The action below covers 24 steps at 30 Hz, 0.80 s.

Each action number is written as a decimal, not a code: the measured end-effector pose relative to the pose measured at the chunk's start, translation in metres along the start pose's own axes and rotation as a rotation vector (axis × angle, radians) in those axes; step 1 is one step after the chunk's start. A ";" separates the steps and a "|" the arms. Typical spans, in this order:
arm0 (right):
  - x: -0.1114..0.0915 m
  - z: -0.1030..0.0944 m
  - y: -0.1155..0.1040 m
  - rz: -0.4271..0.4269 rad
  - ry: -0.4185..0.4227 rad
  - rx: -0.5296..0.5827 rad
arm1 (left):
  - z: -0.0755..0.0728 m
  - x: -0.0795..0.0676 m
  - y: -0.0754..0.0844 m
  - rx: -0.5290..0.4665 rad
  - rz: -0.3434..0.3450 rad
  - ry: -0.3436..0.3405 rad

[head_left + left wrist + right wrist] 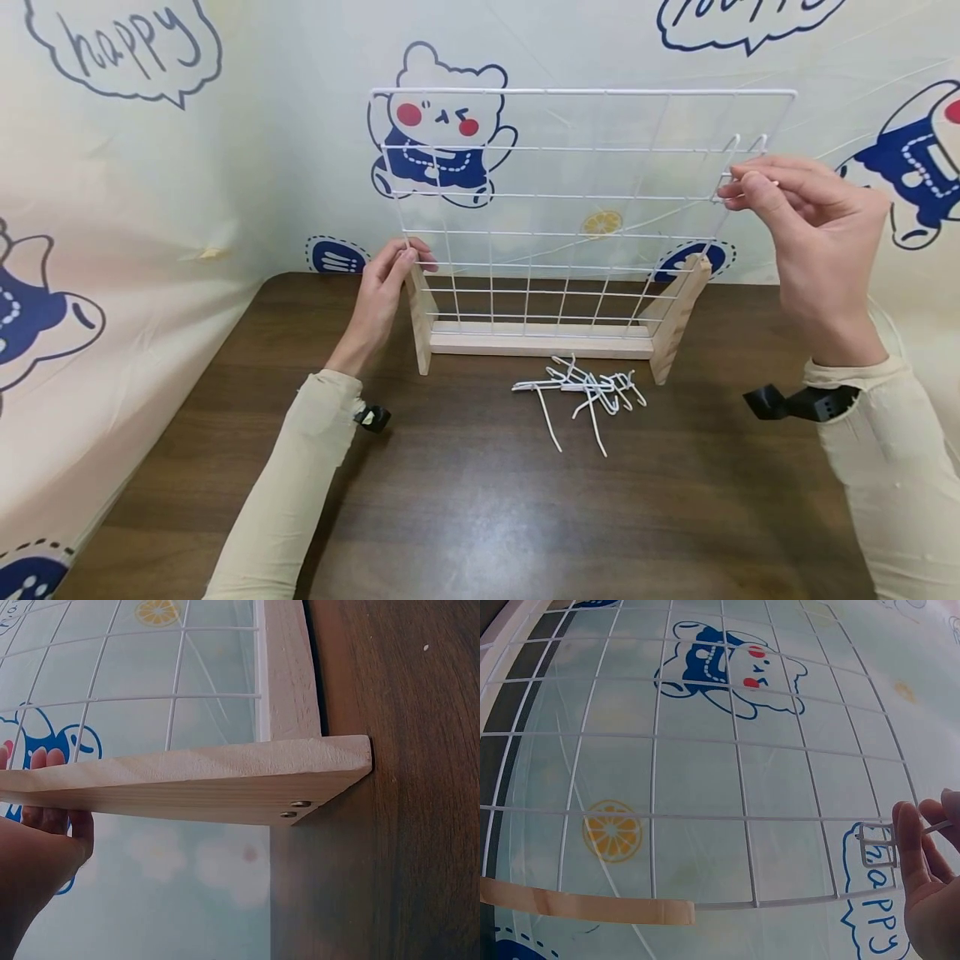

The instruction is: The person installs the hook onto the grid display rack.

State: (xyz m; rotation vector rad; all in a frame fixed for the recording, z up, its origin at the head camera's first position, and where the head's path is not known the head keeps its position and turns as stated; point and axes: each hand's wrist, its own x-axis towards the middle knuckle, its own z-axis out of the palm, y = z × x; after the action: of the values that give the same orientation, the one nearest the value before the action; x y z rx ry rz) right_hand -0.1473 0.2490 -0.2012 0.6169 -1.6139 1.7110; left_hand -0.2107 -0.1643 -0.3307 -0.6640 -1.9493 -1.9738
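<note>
A white wire grid panel (528, 267) stood, leaning, in a wooden stand whose left upright (420, 321) and right upright (675, 325) were joined by a base rail (540, 340). The stand rested on the desk (480, 508).

The left hand (381, 292) gripped the upper part of the left upright, with thumb and fingers on opposite faces of the board; this hold probably steadied the stand against sideways load. The right hand (825, 242) was raised to the panel's right edge, its thumb and fingers pinching a white wire hook (879, 842). The hook's rectangular wire back faced the grid and its two bent tips stood near the second crossbar from the top, an orientation that appeared suited to hanging.

A pile of loose wire hooks (596, 387) lay in front of the base rail, between the hands, presumably for easy reach.

Whether the bent tips touched the crossbar could not be determined. The hook's rod was partly covered by the right fingers. The loose hooks overlapped, so no reliable count was possible. The left wrist view cut off the left upright's upper end and part of the hand; contact between the left fingers and the panel could not be confirmed.
</note>
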 end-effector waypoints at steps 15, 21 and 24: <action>-0.010 -0.004 0.000 0.029 -0.153 -0.197 | 0.000 -0.001 -0.002 0.015 -0.004 0.002; -0.028 -0.010 0.006 0.020 -0.154 -0.077 | 0.001 -0.001 -0.001 0.010 0.001 0.002; -0.039 -0.009 0.004 0.001 -0.141 -0.091 | 0.001 -0.001 -0.001 0.007 0.005 0.004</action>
State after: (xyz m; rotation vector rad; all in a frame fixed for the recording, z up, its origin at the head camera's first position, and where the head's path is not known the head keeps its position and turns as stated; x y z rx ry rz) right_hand -0.1240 0.2517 -0.2345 0.7052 -1.7801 1.6155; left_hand -0.2102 -0.1638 -0.3321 -0.6615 -1.9492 -1.9633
